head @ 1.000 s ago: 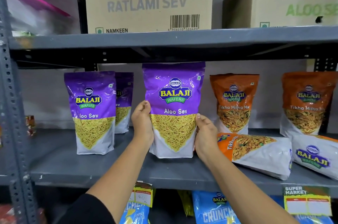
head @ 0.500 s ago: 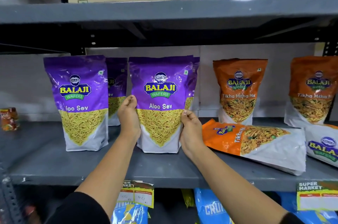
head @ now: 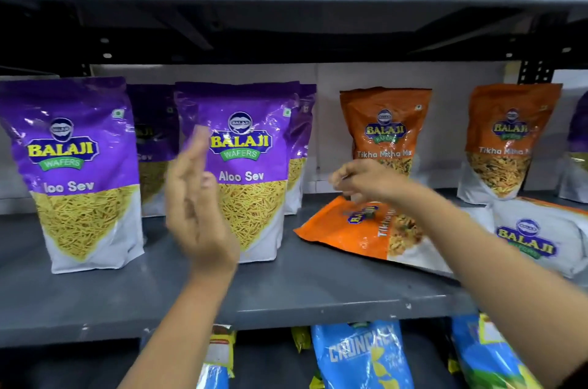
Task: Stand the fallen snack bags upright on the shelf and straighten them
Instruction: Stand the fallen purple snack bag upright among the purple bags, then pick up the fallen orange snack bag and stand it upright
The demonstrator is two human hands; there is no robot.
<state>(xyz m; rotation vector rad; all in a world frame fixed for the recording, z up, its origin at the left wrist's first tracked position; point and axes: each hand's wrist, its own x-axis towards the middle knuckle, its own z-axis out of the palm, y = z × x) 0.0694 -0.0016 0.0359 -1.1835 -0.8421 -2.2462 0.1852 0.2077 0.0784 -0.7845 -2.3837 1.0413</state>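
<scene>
While the centre Aloo Sev bag (head: 251, 172) stands upright on the grey shelf (head: 286, 290), the left hand (head: 197, 207) hovers in front of it, fingers spread, holding nothing. The right hand (head: 359, 180), blurred, hangs over the fallen Tikha Mitha Mix bag (head: 356, 226), which lies flat; grip cannot be told.

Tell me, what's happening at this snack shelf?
A person is tidying snack bags. The purple Aloo Sev bag stands upright, and the left hand is open beside it, holding nothing. The right hand reaches over an orange Tikha Mitha Mix bag lying flat on the shelf, not yet gripping it. Another bag lies fallen further right.
</scene>
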